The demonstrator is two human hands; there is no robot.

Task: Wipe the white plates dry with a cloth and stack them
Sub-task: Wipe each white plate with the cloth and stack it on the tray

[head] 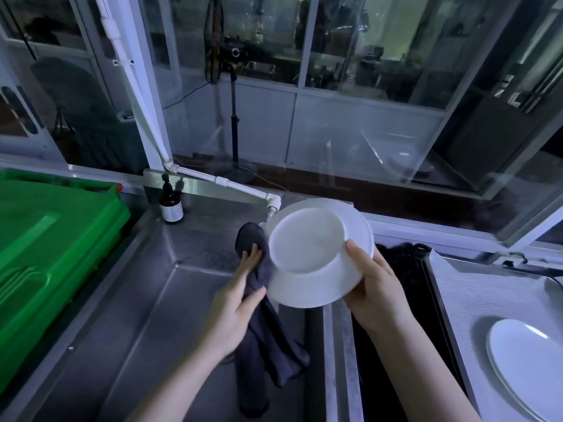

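Note:
A deep white plate (313, 248) is held tilted above the steel sink, its underside facing me. My right hand (373, 281) grips its lower right rim, thumb on the base. My left hand (240, 293) holds a dark grey cloth (268, 336) against the plate's left edge; the cloth wraps behind the rim and hangs down into the sink. Another white plate (524, 363) lies flat on the grey mat at the right.
A steel sink basin (146, 315) lies below my hands. A green plastic crate (45, 245) stands at the left, a brown pump bottle (171, 205) at the sink's back corner. A white pipe and tap (271, 204) end behind the plate. Glass partitions rise beyond.

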